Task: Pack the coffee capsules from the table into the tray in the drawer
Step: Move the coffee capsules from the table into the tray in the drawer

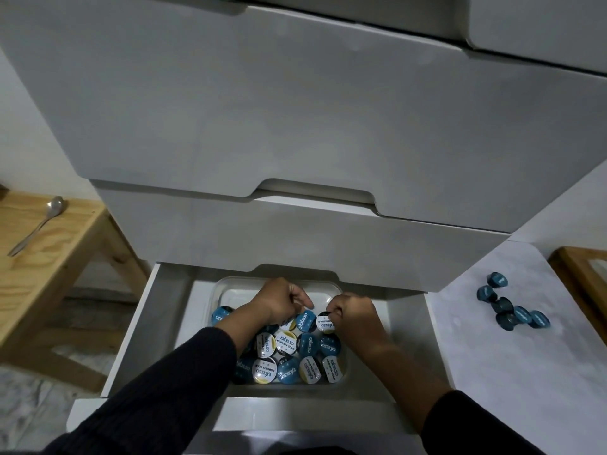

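tray (219, 292) far end bare, near end packed with capsules (297, 353), closed drawer front (295, 234) overhanging tray's far edge

Dim, cool indoor light; wide-angle view, mostly sharp.
Strong barrel distortion bends the white drawer fronts (295, 110) at the edges. Glossy round capsule lids (285, 343) catch small highlights. Dark knit sleeves (157, 395) lose detail in shadow; soft shade under the pale wooden bench (49, 257).

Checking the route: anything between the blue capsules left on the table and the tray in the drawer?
Nothing visible blocks it. The blue capsules lie on the white table right of the open drawer; the tray is uncovered, its far end bare.
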The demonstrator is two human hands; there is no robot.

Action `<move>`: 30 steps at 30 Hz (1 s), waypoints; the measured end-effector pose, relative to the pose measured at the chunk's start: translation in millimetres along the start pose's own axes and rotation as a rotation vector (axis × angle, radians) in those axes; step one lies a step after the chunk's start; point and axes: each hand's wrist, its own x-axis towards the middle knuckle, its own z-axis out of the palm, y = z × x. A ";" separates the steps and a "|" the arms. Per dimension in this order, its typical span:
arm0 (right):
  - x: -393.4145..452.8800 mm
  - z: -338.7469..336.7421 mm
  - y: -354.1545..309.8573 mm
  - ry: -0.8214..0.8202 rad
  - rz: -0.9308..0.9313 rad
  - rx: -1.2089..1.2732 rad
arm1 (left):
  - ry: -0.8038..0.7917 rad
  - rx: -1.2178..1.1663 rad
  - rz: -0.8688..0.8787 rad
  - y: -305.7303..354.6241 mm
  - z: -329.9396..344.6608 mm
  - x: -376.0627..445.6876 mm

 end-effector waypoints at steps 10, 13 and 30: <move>-16.2 -0.1 -6.6 -0.035 -0.016 -0.125 | 0.136 0.462 0.081 25.9 11.9 -43.0; -34.2 5.0 -5.8 0.148 -0.098 -0.191 | 0.229 0.455 0.052 35.2 25.0 -61.7; -92.3 -62.2 69.6 0.601 -0.337 -0.147 | 0.593 0.393 0.270 117.4 107.3 -101.0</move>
